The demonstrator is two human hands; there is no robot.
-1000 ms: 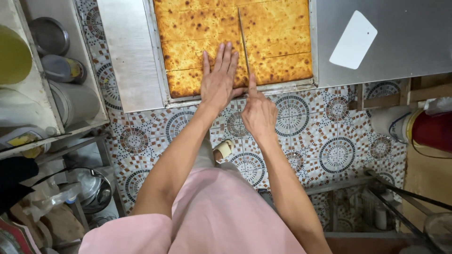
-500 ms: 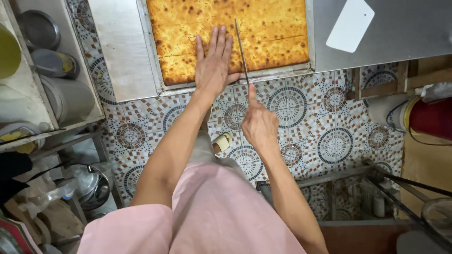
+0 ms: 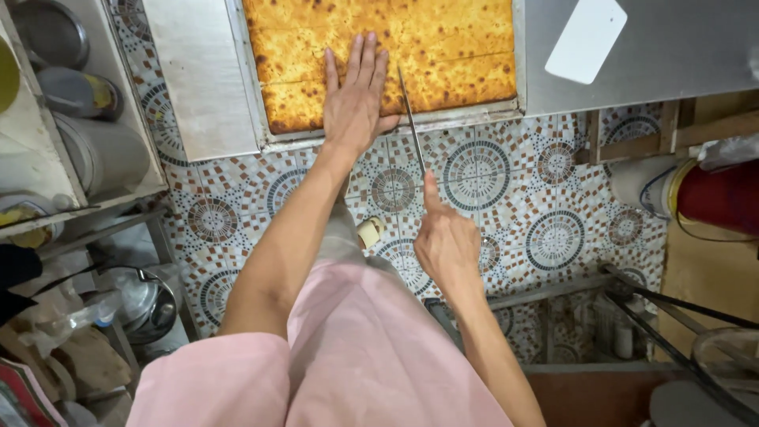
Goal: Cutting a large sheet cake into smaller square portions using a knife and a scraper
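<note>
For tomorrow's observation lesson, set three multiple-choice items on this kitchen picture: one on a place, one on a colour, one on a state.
1. Where does the left hand lie?
A. flat on the baked slab
B. on the tiled floor
C. on the white scraper

2. What colour is the baked slab's top?
A. green
B. golden brown
C. white

3. How is the knife held?
A. lying loose on the floor
B. in the left hand
C. gripped by the right hand, blade on the slab's near edge

Answers: 1 A, palm and fingers rest on it; 2 B, a browned crust; 3 C, fingers close round the handle.
</note>
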